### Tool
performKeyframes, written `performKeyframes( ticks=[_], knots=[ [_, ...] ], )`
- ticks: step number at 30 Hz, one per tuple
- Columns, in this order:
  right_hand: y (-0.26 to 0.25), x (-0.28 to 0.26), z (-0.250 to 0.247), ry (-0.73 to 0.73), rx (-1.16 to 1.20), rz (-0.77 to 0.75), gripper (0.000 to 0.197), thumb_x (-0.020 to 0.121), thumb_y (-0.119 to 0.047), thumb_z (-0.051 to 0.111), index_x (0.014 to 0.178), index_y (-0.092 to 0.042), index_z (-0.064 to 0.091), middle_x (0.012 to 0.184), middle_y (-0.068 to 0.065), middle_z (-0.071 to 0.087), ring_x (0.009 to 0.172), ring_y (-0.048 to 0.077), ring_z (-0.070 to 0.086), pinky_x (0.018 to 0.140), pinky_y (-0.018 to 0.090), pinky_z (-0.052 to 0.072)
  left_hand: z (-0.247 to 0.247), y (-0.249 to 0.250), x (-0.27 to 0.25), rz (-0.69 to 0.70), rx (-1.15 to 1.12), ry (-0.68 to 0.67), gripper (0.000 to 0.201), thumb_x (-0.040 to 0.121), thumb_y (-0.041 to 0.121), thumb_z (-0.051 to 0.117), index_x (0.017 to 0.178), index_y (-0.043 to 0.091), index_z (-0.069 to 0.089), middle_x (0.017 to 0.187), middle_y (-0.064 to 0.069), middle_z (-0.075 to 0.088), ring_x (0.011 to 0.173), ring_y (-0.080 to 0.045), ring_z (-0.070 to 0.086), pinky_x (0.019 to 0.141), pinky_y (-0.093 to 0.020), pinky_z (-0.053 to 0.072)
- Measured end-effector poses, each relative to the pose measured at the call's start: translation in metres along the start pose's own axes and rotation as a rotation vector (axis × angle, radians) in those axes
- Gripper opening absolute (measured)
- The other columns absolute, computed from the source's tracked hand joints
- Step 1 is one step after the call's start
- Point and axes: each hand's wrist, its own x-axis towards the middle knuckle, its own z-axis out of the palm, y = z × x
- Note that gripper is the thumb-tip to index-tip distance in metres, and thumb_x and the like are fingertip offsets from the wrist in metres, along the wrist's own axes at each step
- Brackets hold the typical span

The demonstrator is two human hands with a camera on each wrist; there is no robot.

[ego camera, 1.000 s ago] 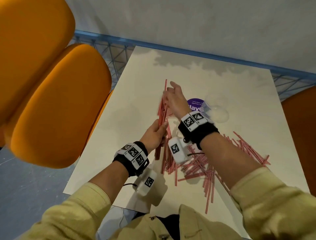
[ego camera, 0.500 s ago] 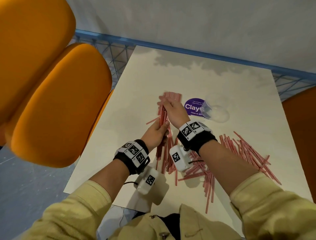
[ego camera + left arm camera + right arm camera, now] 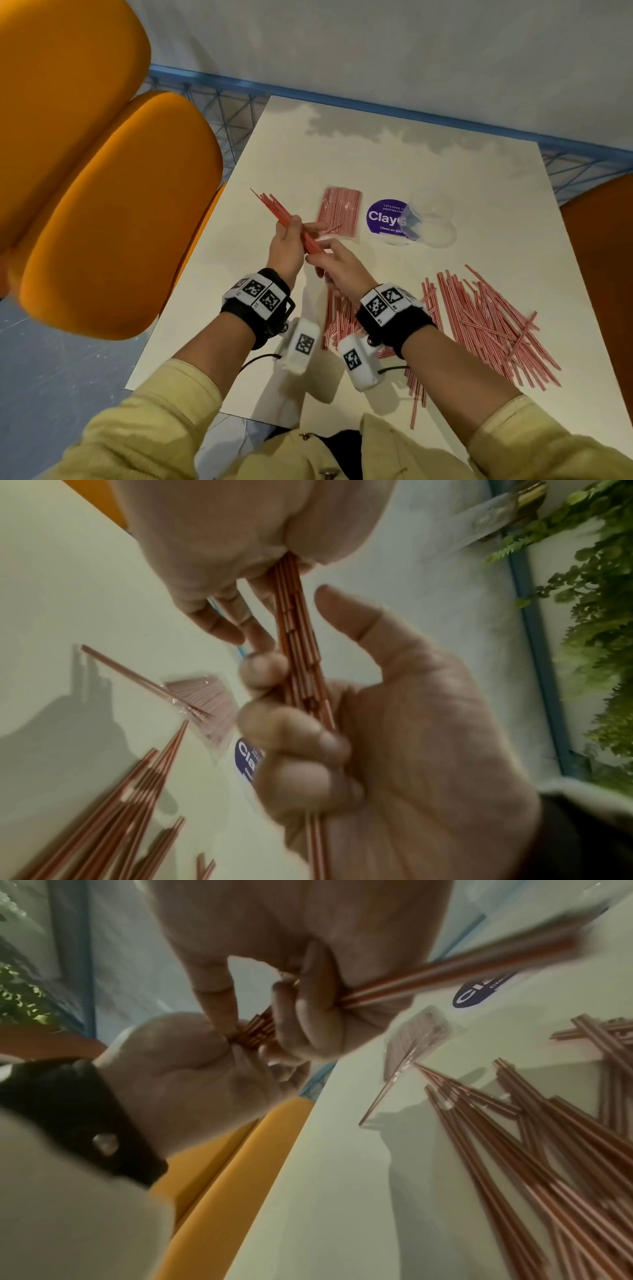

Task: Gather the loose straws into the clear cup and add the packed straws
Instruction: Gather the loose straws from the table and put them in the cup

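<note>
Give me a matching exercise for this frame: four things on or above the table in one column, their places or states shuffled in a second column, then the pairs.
Things:
1. bundle of red-striped paper straws
2. flat clear packet of straws
3. clear plastic cup
4. round purple sticker

States:
A. stuck flat to the white table
B. lying on its side
C. gripped in the left hand
D. lying flat beyond the hands

Pairs: 1-C, 2-D, 3-B, 4-A
</note>
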Motion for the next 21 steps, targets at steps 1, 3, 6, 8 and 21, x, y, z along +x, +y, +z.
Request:
performKeyframes(
  ticks=[1, 3, 6, 8, 21],
  knots=[
    [-0.001, 0.002, 0.0, 0.018, -0.046, -0.032, 0.026, 0.083, -0.027, 0.058, 0.108, -0.022, 0.053, 0.071, -0.003, 0.055, 0.04, 0.0, 0.046, 0.044, 0.016, 0.036, 0.001, -0.001, -0.001, -0.016, -0.023, -0.018, 0.012, 0.1, 0.027, 0.031, 0.097, 0.02, 0.041, 0.083, 0.002, 0.073, 0.078, -0.019, 0.063, 0.093, -0.046, 0.049],
    [-0.003, 0.006, 0.001, 0.025, -0.181, -0.113, 0.032, 0.081, -0.028, 0.06, 0.113, -0.025, 0.054, 0.089, -0.003, 0.064, 0.07, 0.001, 0.061, 0.07, 0.025, 0.047, 0.003, -0.004, -0.002, -0.024, -0.073, -0.009, 0.013, 0.1, 0.025, 0.032, 0.093, 0.02, 0.042, 0.08, 0.0, 0.072, 0.08, -0.022, 0.063, 0.092, -0.046, 0.049],
    [-0.003, 0.003, -0.001, 0.015, -0.294, -0.161, 0.041, 0.082, -0.026, 0.061, 0.122, -0.025, 0.05, 0.101, 0.001, 0.065, 0.088, 0.015, 0.061, 0.082, 0.028, 0.045, 0.004, -0.001, 0.0, 0.002, -0.149, 0.085, 0.015, 0.1, 0.023, 0.032, 0.09, 0.018, 0.041, 0.057, 0.004, 0.068, 0.076, -0.025, 0.061, 0.09, -0.046, 0.048],
    [0.0, 0.0, -0.007, 0.026, -0.318, -0.167, 0.035, 0.084, -0.023, 0.059, 0.119, -0.021, 0.051, 0.082, -0.003, 0.057, 0.07, 0.012, 0.053, 0.066, 0.024, 0.041, 0.001, 0.004, 0.004, 0.026, -0.246, 0.153, 0.011, 0.101, 0.022, 0.03, 0.098, 0.015, 0.038, 0.05, 0.005, 0.062, 0.068, -0.02, 0.063, 0.085, -0.043, 0.052],
    [-0.035, 0.028, -0.012, 0.332, 0.27, -0.136, 0.035, 0.1, -0.024, 0.035, 0.121, -0.011, 0.059, 0.123, 0.009, 0.064, 0.116, 0.021, 0.058, 0.105, 0.039, 0.043, 0.017, -0.011, -0.026, -0.001, 0.349, -0.288, 0.026, 0.099, 0.031, 0.034, 0.117, 0.013, 0.04, 0.076, 0.004, 0.052, 0.054, -0.01, 0.046, 0.051, -0.023, 0.039]
  ],
)
